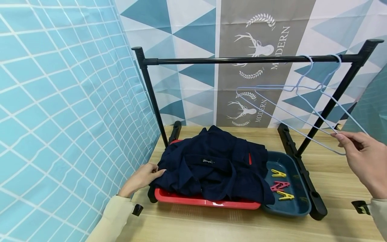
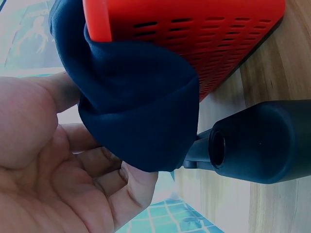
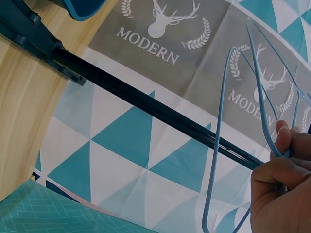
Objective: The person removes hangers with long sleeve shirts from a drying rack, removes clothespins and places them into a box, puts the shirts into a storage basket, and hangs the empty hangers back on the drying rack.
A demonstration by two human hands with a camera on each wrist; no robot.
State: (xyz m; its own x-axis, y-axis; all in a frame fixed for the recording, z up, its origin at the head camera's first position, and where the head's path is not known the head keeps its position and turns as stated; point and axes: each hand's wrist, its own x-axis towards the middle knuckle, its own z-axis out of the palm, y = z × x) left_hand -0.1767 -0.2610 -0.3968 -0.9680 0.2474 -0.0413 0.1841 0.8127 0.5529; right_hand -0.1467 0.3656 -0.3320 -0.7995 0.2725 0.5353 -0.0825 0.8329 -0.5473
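Observation:
A navy collared shirt (image 1: 208, 168) lies bunched on a red basket (image 1: 208, 202), its collar label facing up. My left hand (image 1: 142, 178) pinches the shirt's left edge, thumb on top and fingers beneath; in the left wrist view that cloth (image 2: 141, 102) droops over the basket's corner. Two light blue hangers hang by their hooks near the right end of a black rail (image 1: 211, 61). With thumb and fingertips, my right hand (image 1: 364, 154) pinches the lower right part of one hanger (image 1: 272, 116). The right wrist view shows the hanger wire (image 3: 265, 116) running into those fingers.
Beside the basket, a dark blue tray (image 1: 297, 188) holds yellow clothespins (image 1: 285, 196) and pink clothespins (image 1: 279, 186). The rack's right foot (image 1: 302, 174) runs along the tray's right side. A tiled blue sheet (image 1: 60, 101) stands at left; a patterned backdrop (image 1: 193, 40) hangs behind.

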